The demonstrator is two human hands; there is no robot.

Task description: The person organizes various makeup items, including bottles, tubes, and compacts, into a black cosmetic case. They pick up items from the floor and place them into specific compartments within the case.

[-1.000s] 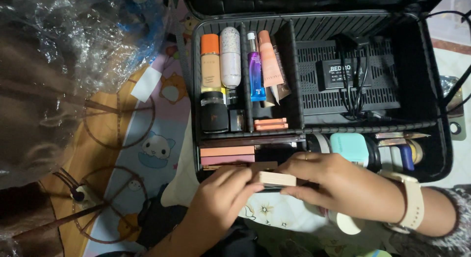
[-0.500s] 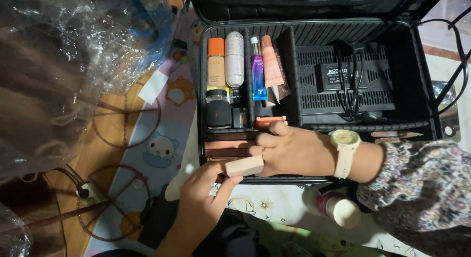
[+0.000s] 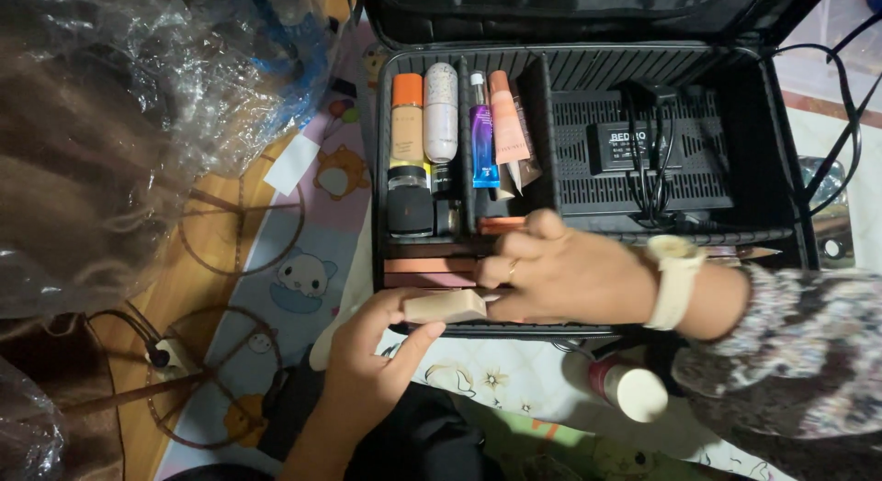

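An open black makeup case [image 3: 781, 150] lies before me with bottles and tubes in its left compartments. My left hand [image 3: 363, 362] grips a small beige rectangular box [image 3: 446, 306] at the case's front edge. My right hand [image 3: 560, 270], with a white watch on the wrist, reaches across the case's front row, fingers curled over flat pink and brown palettes [image 3: 427, 265]; what it holds is hidden. An orange-capped foundation bottle [image 3: 407, 123], a white speckled bottle [image 3: 441, 112], a purple tube [image 3: 482, 141] and a peach tube [image 3: 508, 118] lie in the rear left section.
A black power adapter with cables [image 3: 643, 150] sits in the case's right compartment. Crinkled clear plastic wrap [image 3: 138, 104] covers the left. A patterned play mat [image 3: 303, 279] lies under the case. A white-capped red bottle [image 3: 629, 389] lies near my right forearm.
My right hand has slid left along the case's front row, uncovering the items at the right. My left hand has kept the beige box and shifted slightly.
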